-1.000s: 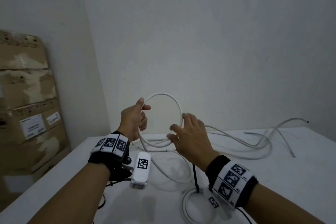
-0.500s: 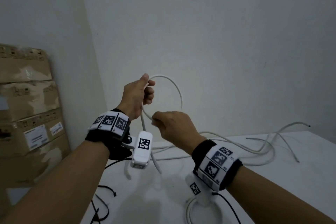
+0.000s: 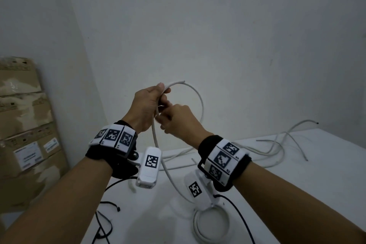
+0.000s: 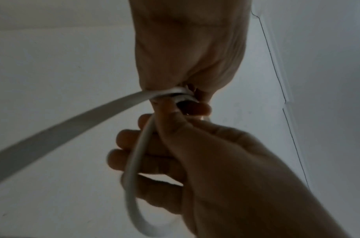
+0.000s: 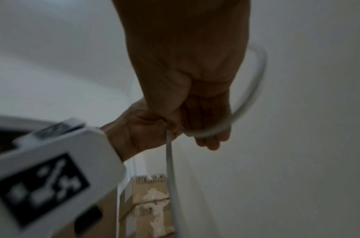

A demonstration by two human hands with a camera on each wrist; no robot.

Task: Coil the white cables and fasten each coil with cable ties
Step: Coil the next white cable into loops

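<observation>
Left hand (image 3: 147, 106) is gripping the white cable (image 3: 199, 98) in a closed fist, thumb on top, short free end poking out past it. Right hand (image 3: 178, 120) is pinching the same cable just beside it, fingers curled. One loop is arching up between them, above the white table (image 3: 297, 180). Loose cables (image 3: 277, 144) are trailing across the tabletop; a finished coil (image 3: 211, 226) is lying near the front edge.

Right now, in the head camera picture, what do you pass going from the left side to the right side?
Cardboard boxes → left hand gripping the white cable → right hand → loose cables on the white table.
</observation>
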